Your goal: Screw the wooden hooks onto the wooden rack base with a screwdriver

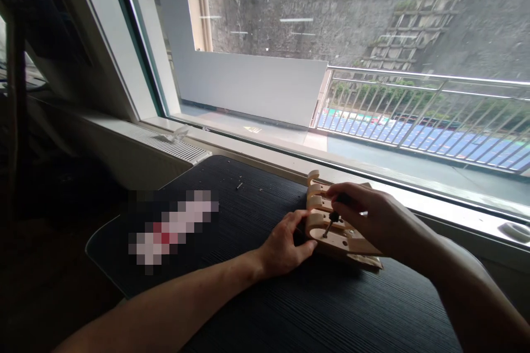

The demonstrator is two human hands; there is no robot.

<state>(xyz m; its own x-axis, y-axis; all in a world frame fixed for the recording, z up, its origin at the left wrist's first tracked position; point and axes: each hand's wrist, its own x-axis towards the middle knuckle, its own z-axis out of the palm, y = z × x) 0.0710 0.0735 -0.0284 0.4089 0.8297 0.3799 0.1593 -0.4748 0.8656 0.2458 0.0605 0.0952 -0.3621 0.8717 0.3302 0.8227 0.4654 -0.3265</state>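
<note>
A pale wooden rack with several curved hooks along its left side lies on the dark table. My left hand grips its near left end, with the thumb at the front edge and the fingers at the curved hooks. Above the rack, my right hand is closed around the black handle of a screwdriver. The shaft points down and slightly left, its tip at the flat part of the nearest hook. Whether a screw sits under the tip is too small to tell. Part of the rack is hidden behind my right hand.
Small screws or bits lie on the black wood-grain table. A blurred-out pale and red item is at the table's left. Window sill and glass border the far side; crumpled clear plastic lies on the vented ledge.
</note>
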